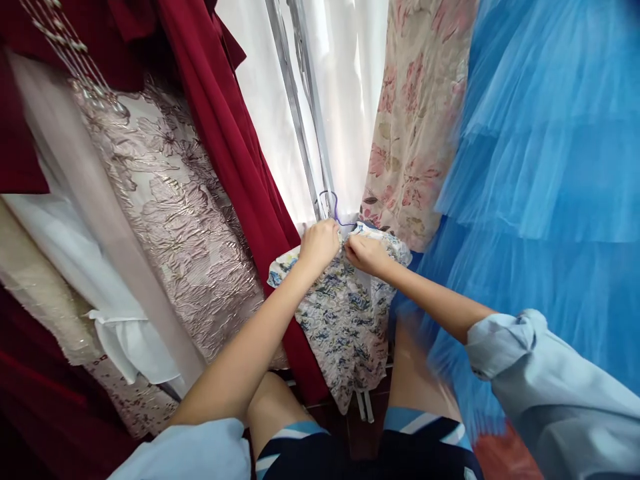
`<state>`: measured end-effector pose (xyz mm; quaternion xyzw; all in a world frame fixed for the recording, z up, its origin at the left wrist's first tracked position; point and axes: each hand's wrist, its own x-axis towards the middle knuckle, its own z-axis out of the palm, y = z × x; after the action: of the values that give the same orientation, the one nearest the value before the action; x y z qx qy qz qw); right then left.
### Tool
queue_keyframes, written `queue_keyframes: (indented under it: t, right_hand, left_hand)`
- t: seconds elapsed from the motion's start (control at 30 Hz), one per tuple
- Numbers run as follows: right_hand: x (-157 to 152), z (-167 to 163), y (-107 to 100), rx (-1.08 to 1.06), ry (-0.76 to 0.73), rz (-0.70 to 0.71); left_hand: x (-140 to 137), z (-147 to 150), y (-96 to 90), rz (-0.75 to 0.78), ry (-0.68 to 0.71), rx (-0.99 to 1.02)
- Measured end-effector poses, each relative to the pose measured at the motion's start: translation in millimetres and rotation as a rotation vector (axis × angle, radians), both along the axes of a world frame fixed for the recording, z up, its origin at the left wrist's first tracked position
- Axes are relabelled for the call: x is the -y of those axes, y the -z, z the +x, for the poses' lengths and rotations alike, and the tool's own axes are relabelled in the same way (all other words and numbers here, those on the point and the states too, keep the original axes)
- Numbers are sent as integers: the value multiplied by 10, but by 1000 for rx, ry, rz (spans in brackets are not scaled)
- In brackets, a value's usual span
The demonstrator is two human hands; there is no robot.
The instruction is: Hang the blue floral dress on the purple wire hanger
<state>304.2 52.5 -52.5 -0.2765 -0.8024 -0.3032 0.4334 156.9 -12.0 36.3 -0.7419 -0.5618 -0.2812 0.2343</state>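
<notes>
A short-sleeved floral blouse [345, 320], white with blue and yellow flowers, hangs on a purple wire hanger [336, 208] in front of me. My left hand [320, 245] is closed on the left side of its neckline. On the opposite side of the neck opening, my right hand [365, 252] pinches the blouse's edge with curled fingers. The two hands are close together, just below the hanger's hook. Whatever small part lies between the fingertips is hidden.
Dark red garments [225, 133] and a shiny pink embossed dress [185, 220] hang at left. A pink-flowered dress [420, 120] and a tiered blue tulle dress [540, 173] hang at right. Metal poles [307, 100] stand before a white curtain [345, 80].
</notes>
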Motion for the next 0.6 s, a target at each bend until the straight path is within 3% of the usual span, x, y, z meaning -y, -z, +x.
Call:
queue_keyframes:
  t: [0.13, 0.27, 0.43, 0.5, 0.6]
  right_hand:
    - [73, -27, 323, 121, -24, -81]
    - [258, -4, 550, 181, -65, -162]
    - [468, -129, 663, 322, -155, -288]
    - [483, -164, 704, 352, -148, -365]
    - [427, -129, 789, 404, -111, -496]
  left_hand:
    - [-81, -387, -105, 78, 8, 56]
    - [-115, -1183, 27, 41, 48, 48]
    - [-12, -1987, 512, -62, -18, 59]
    - [62, -2093, 765, -141, 5, 51]
    - [208, -2026, 1137, -318, 125, 6]
